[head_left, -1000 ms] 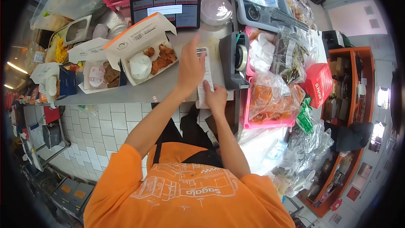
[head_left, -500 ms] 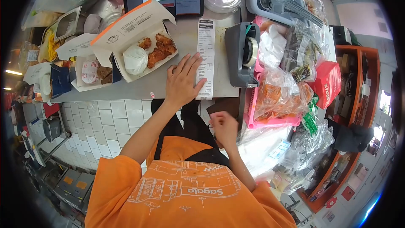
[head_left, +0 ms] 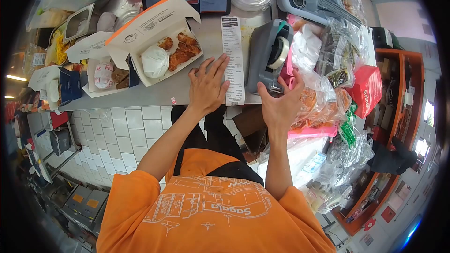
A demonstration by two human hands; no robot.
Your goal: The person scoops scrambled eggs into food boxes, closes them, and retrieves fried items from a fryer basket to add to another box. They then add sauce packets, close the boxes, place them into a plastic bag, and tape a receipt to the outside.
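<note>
So the receipt is lying flat on the tabletop, printed side up. Well left of it there's an open box with a wrapped bundle and brown pieces, then nearer, another open box with a white wrapped bundle and fried chicken. The left hand is spread palm-down at the receipt's left edge. Just right of the receipt sits the tape dispenser, and the right hand has thumb and fingers spread around its near end; can't tell if they're touching.
</note>
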